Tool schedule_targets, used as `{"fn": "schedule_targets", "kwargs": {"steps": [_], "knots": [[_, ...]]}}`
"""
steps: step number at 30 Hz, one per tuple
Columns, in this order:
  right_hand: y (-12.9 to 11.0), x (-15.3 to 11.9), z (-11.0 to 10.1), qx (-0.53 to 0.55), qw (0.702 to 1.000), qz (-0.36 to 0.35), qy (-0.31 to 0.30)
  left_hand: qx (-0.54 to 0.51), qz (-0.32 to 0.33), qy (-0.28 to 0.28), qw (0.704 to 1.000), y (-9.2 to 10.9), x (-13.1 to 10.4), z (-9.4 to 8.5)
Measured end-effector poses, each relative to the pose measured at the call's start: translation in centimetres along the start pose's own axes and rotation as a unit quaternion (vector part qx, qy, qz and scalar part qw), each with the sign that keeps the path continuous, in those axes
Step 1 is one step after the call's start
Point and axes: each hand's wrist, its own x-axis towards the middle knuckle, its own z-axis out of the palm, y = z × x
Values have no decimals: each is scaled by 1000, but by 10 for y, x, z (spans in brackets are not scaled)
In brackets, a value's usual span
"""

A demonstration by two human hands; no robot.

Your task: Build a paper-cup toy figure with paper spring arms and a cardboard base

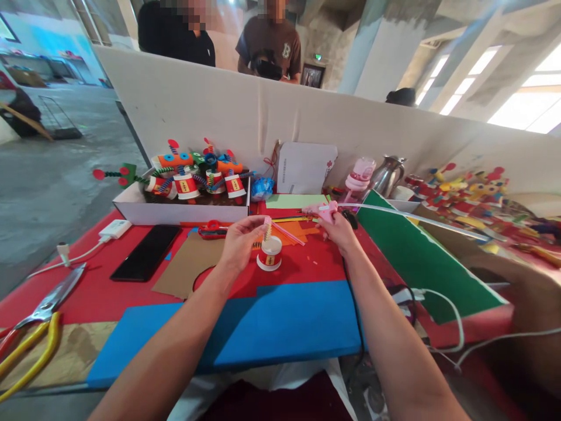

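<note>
My left hand pinches the top of a pale yellow folded paper spring. The spring hangs down at the mouth of a red-and-white paper cup with a yellow label; whether it touches the cup is too small to tell. Off to the right, my right hand is closed around a pink glue gun, its nozzle pointing left toward the spring. From the back of the gun a long translucent glue stick runs out to the right. Pink straws lie behind the cup.
Red-handled scissors, brown cardboard and a black phone lie leftward. A white box holds finished paper-cup figures. Large shears rest at the left edge. A green panel stands right; a black cord crosses the blue board.
</note>
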Motion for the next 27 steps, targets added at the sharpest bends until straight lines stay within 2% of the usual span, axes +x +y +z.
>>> {"fn": "schedule_targets", "kwargs": {"steps": [4,12,21,27], "knots": [[12,16,9,53,992,118,3,-15,-8,-3,1000,2,0,0],[32,23,27,91,977,193,-25,-17,-11,-7,1000,3,0,0],[41,23,41,138,968,211,-11,-31,-9,-19,999,4,-1,-1],[56,20,27,64,980,186,24,-33,-13,-13,999,3,-1,-1]]}}
